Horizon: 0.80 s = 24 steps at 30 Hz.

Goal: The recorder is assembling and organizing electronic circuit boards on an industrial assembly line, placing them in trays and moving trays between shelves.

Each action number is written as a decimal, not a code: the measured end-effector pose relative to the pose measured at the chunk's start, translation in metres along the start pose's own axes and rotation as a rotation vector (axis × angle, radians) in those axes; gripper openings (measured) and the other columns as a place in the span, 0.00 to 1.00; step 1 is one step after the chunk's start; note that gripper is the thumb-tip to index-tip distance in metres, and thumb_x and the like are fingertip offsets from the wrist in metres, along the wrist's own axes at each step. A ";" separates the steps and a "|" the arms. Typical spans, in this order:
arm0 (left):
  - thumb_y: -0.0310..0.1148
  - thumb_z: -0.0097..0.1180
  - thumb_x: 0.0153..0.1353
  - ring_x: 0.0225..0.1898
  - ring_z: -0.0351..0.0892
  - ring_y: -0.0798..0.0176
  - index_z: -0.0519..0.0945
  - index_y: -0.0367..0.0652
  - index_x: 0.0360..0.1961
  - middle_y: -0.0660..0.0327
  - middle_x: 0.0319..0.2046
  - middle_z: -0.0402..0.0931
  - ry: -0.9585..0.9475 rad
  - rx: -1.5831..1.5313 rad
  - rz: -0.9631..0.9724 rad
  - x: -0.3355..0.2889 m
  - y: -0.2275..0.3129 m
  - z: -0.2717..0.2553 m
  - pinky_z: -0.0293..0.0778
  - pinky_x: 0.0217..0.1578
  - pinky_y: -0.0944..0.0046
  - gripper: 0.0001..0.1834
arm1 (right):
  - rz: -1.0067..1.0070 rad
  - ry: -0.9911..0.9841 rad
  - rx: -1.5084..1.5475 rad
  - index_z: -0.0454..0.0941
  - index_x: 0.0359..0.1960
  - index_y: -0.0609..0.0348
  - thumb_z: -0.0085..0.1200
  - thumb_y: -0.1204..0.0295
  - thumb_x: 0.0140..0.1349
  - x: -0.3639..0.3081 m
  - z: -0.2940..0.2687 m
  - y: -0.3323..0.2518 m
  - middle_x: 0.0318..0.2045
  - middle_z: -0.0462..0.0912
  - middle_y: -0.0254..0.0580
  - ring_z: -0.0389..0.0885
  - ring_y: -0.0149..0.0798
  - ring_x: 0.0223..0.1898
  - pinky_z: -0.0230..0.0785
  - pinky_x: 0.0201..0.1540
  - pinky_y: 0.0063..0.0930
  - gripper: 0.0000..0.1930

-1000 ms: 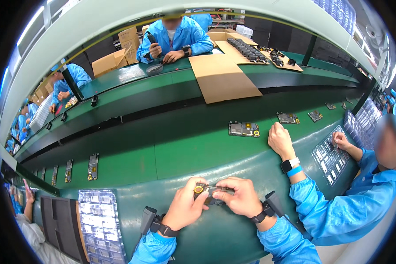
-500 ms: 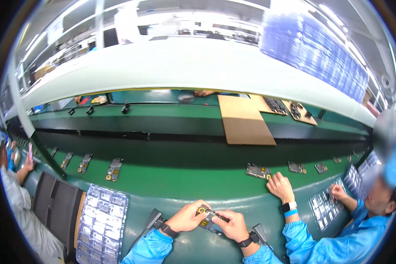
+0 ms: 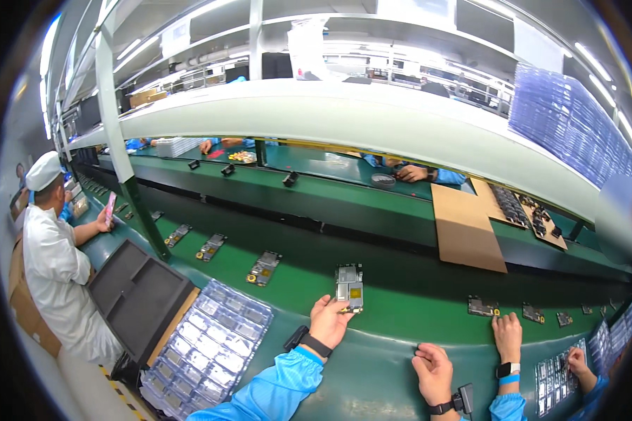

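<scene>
Out over the green conveyor belt, my left hand point(image 3: 330, 323) grips the lower left edge of a circuit board point(image 3: 350, 282) between thumb and fingers. The board has silver shield plates and a yellow square; whether it touches the belt I cannot tell. My right hand point(image 3: 435, 373) is above the dark green bench edge, fingers loosely curled, thumb apart, nothing visible in it. Farther left on the belt lies another board point(image 3: 264, 269) with a round yellow part. Both wrists wear black bands.
A clear plastic tray point(image 3: 221, 337) of flat parts lies left, beside a black foam-lined box point(image 3: 137, 302). A co-worker's hand point(image 3: 508, 333) reaches toward a board point(image 3: 481, 306) on the right. Cardboard point(image 3: 467, 231) hangs over the far ledge. Another person point(image 3: 60, 259) is at left.
The view has swung left. My hands have separated: the left has carried the circuit board forward over the belt, while the right has let go of it and stays near the bench edge.
</scene>
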State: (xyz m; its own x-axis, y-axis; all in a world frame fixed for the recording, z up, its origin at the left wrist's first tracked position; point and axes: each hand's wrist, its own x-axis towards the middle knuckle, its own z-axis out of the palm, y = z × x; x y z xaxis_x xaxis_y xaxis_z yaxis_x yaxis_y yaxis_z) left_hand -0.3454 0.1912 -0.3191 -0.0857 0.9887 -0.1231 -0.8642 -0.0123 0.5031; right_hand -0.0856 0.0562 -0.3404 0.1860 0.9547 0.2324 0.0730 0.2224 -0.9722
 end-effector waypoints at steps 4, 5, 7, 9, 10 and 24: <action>0.11 0.55 0.63 0.55 0.80 0.42 0.63 0.41 0.49 0.42 0.53 0.75 0.049 -0.010 0.088 0.019 0.001 -0.006 0.80 0.60 0.40 0.20 | -0.028 -0.060 -0.048 0.80 0.50 0.72 0.60 0.85 0.62 -0.001 -0.003 0.009 0.56 0.75 0.46 0.82 0.37 0.53 0.77 0.58 0.28 0.13; 0.12 0.55 0.64 0.54 0.81 0.45 0.65 0.38 0.50 0.43 0.52 0.76 0.031 -0.022 0.100 0.023 0.000 -0.013 0.80 0.59 0.44 0.18 | -0.038 -0.081 -0.051 0.81 0.49 0.72 0.59 0.85 0.63 0.002 0.001 0.010 0.55 0.76 0.46 0.82 0.38 0.53 0.76 0.58 0.29 0.12; 0.15 0.58 0.65 0.52 0.82 0.50 0.69 0.36 0.50 0.47 0.49 0.78 0.045 0.026 0.121 0.021 -0.003 -0.013 0.82 0.53 0.50 0.16 | -0.052 -0.092 -0.226 0.84 0.49 0.66 0.63 0.75 0.68 -0.005 0.003 -0.019 0.50 0.84 0.42 0.83 0.36 0.49 0.74 0.54 0.28 0.11; 0.20 0.62 0.66 0.47 0.82 0.58 0.70 0.41 0.50 0.54 0.46 0.77 0.060 0.104 0.127 0.024 -0.014 -0.011 0.81 0.45 0.56 0.16 | -0.058 -0.098 -0.236 0.84 0.49 0.67 0.63 0.77 0.68 -0.008 -0.007 -0.013 0.51 0.83 0.45 0.82 0.39 0.51 0.73 0.58 0.31 0.10; 0.22 0.63 0.66 0.45 0.81 0.60 0.70 0.42 0.49 0.56 0.44 0.76 0.058 0.095 0.126 0.027 -0.018 -0.010 0.80 0.45 0.57 0.15 | -0.152 -0.100 -0.290 0.83 0.48 0.67 0.62 0.78 0.68 -0.010 -0.005 -0.021 0.52 0.83 0.46 0.81 0.41 0.53 0.71 0.60 0.32 0.10; 0.32 0.46 0.80 0.65 0.74 0.56 0.68 0.38 0.70 0.57 0.64 0.72 -0.070 0.100 -0.029 0.028 -0.018 -0.007 0.78 0.63 0.56 0.22 | -0.139 -0.219 -0.343 0.82 0.49 0.68 0.60 0.78 0.69 -0.011 -0.008 -0.025 0.58 0.78 0.49 0.79 0.45 0.57 0.71 0.60 0.32 0.09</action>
State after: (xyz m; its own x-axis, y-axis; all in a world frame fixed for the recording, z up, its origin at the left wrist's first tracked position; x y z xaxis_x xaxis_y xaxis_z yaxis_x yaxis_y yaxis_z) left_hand -0.3357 0.2183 -0.3378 -0.0229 0.9965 -0.0804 -0.8117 0.0284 0.5833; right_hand -0.0815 0.0381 -0.3182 -0.0585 0.9481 0.3126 0.4114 0.3082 -0.8578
